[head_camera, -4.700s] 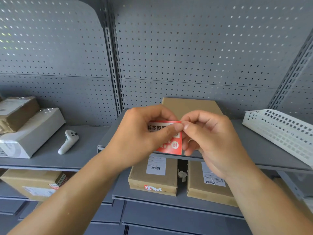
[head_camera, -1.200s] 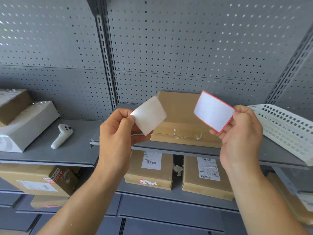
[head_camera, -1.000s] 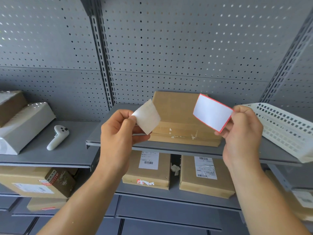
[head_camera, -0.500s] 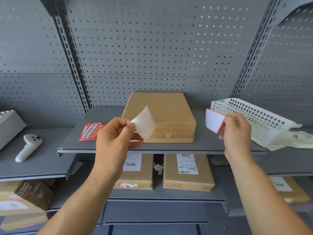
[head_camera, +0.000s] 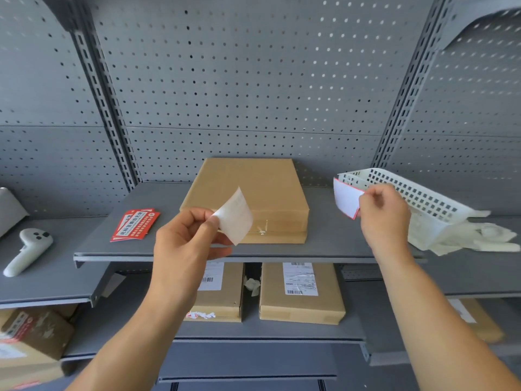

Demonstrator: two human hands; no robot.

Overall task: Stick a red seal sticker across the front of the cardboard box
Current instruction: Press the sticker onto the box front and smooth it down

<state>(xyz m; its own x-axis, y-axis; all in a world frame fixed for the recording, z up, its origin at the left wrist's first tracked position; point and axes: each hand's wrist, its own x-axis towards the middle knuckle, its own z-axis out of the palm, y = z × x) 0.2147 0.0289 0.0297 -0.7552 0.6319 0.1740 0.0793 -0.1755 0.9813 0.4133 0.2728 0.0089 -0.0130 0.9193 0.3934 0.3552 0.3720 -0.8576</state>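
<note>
A flat brown cardboard box (head_camera: pixel 248 190) lies on the grey middle shelf (head_camera: pixel 332 246), front face toward me. My left hand (head_camera: pixel 186 244) pinches a white backing paper (head_camera: pixel 235 217) just in front of the box's front left corner. My right hand (head_camera: pixel 383 218) holds the peeled red seal sticker (head_camera: pixel 346 200) to the right of the box, its white sticky side facing me and only a red edge showing. The sticker is close to the white basket.
A stack of red seal stickers (head_camera: pixel 135 224) lies left of the box. A white perforated basket (head_camera: pixel 414 204) with crumpled backing papers (head_camera: pixel 479 238) sits at the right. A white controller (head_camera: pixel 28 249) lies on the left shelf. More cardboard boxes (head_camera: pixel 301 294) fill the shelf below.
The sticker was peeled off its backing and my hands drew apart. My right hand has carried the sticker rightward toward the basket. The view shifted, bringing the sticker stack into sight.
</note>
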